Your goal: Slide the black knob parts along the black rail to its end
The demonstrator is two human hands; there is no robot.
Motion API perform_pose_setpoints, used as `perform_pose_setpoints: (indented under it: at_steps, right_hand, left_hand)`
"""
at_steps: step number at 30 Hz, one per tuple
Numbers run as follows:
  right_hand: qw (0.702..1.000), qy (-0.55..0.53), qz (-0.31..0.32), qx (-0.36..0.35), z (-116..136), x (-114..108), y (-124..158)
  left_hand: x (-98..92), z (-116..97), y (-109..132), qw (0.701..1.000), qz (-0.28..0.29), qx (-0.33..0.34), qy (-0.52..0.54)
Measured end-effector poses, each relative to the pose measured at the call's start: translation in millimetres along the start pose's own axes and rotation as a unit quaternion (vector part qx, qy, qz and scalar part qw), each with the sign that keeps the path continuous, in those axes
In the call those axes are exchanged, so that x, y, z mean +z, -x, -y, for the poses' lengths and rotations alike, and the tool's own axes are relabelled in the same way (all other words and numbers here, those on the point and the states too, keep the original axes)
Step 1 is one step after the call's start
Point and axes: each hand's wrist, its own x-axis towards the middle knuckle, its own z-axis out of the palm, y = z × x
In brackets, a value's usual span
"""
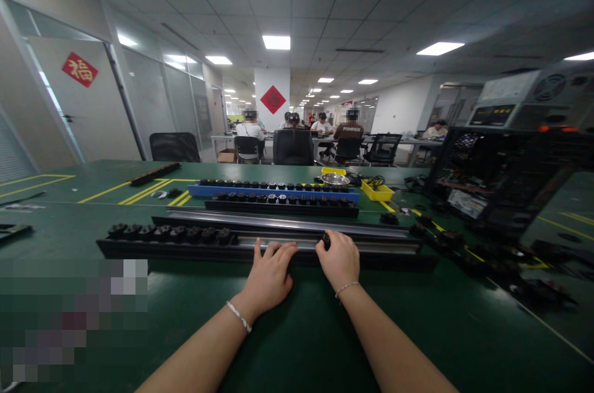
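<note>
In front of me on the green table lies a long black rail point(273, 242) with a bright metal channel. Several round-topped black socket-like modules point(177, 234) sit in a row in its left part. My left hand point(271, 272) rests on the rail's middle, fingers stretched and spread, holding nothing that I can see. Just to its right, my right hand point(341, 260) pinches a small black module point(327, 241) over the channel. The fingers partly cover that module, so whether it touches the rail is hidden. A second long rail point(288, 221), without modules, lies right behind the first.
Farther back are a blue rail point(218, 191) and a black rail point(241, 205), both lined with modules. A yellow bin point(377, 191) and a metal bowl point(335, 179) stand behind. Loose black parts point(452, 238) and an open computer case point(468, 176) occupy the right. Several people sit beyond.
</note>
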Motion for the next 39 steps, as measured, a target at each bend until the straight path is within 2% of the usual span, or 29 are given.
perform_pose_setpoints:
  at_steps: [11,39]
  right_hand:
    - [0.998,0.023,-0.006,0.054,-8.7,-2.3,-6.0]
    - [0.990,0.058,-0.021,0.124,-31.4,-15.0,-15.7]
  left_hand:
    - [-0.3,0.3,0.6,1.000,-0.003,0.001,-0.009]
    - [-0.5,1.0,-0.1,1.000,-0.005,0.002,-0.011]
